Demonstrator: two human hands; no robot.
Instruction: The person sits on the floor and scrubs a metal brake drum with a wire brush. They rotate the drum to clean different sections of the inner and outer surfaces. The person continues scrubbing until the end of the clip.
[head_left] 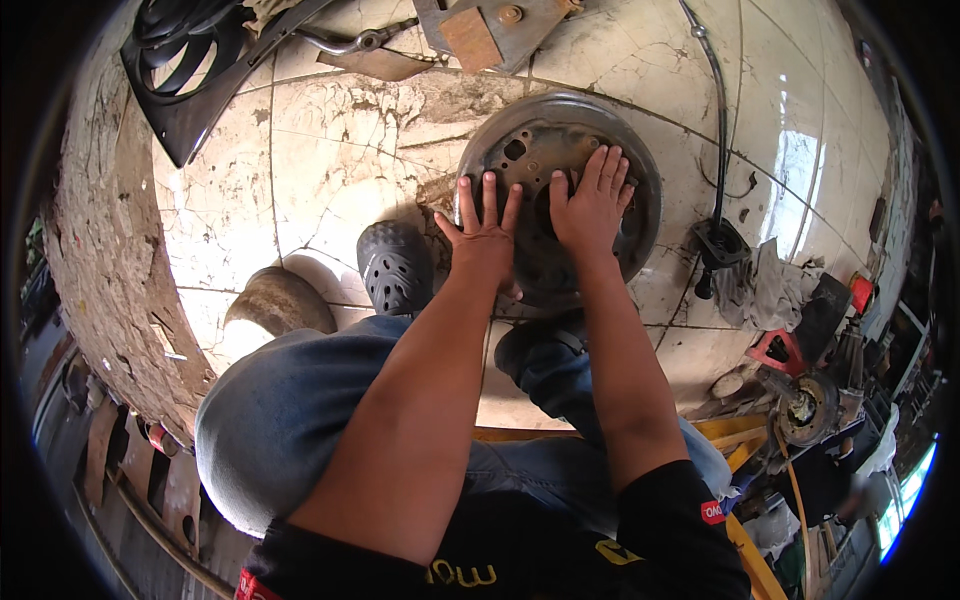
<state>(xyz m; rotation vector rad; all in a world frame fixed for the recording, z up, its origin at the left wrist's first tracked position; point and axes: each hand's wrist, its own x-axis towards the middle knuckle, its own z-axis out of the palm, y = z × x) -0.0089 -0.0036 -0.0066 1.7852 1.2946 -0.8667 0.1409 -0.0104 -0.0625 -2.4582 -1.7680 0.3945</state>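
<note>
A round, dark metal wheel-like disc [540, 160] with a raised rim and several holes lies flat on the tiles in front of me. My left hand [483, 248] lies over its left edge, palm down, with the fingers spread apart. My right hand [590, 212] rests flat on the disc's right half, thumb apart from the fingers, partly covering the dark middle. Neither hand is wrapped round anything. The part of the disc beneath both hands is hidden.
My clog [396, 268] stands left of the disc. A rounded brown object [280, 302] sits farther left. Metal brackets [510, 30] and a black frame [190, 70] lie at the far side. A black cable with a lever base [720, 243] and a grey rag [768, 290] lie right.
</note>
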